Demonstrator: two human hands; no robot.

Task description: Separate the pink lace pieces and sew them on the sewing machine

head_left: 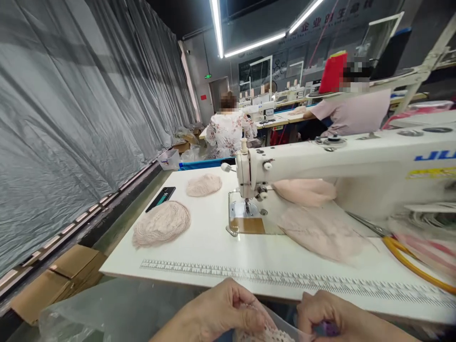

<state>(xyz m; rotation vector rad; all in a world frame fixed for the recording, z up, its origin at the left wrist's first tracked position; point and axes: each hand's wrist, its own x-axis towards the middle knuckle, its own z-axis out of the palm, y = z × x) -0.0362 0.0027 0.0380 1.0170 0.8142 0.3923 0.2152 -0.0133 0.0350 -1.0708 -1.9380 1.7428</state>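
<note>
Both hands are sitting low, right by the cam. L hand (228, 311) is curling shut, pinching a pink knit (265, 335) w/ thumb & fingers (247, 304). R hand (331, 316) is making a fist just beside it, gripping a purple bit (327, 328). Knit is lying between the hands. Table (221, 247) is stretching just past them. Machine (320, 166) is standing ahead, to the R. Cap (162, 224) & phone (161, 198) are lying ahead, to the L.

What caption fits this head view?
Left hand pinches pink lace fabric beside curled right hand, before a white sewing machine.
</note>
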